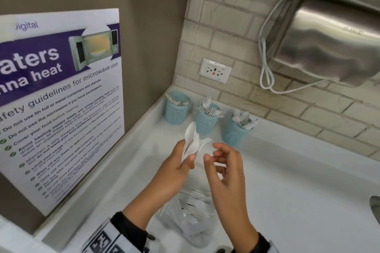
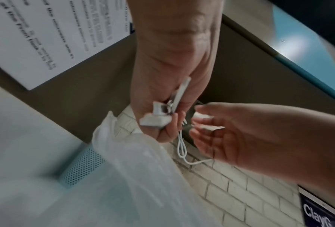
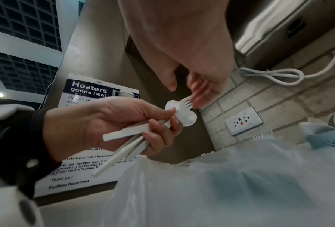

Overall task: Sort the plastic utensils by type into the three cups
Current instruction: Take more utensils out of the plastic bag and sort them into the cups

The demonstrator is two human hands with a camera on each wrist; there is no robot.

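Observation:
My left hand (image 1: 186,159) grips a small bundle of white plastic utensils (image 1: 192,141), spoon bowls and a fork head sticking up past the thumb. In the right wrist view the bundle's spoon (image 3: 189,119) and fork (image 3: 186,102) fan out of that left hand (image 3: 158,122). My right hand (image 1: 216,153) hovers just right of the bundle, fingers loose, and the fingertips (image 3: 198,98) reach the fork's tines without holding anything. Three blue mesh cups stand behind: the left cup (image 1: 177,113) holds knives, the middle cup (image 1: 205,122) forks, the right cup (image 1: 235,134) spoons.
A clear plastic bag (image 1: 193,215) with more utensils lies on the white counter (image 1: 298,181) under my wrists. A microwave poster (image 1: 61,98) leans on the left wall. On the brick wall are an outlet (image 1: 214,70), a steel dryer (image 1: 329,41) and a looped white cord (image 1: 266,76).

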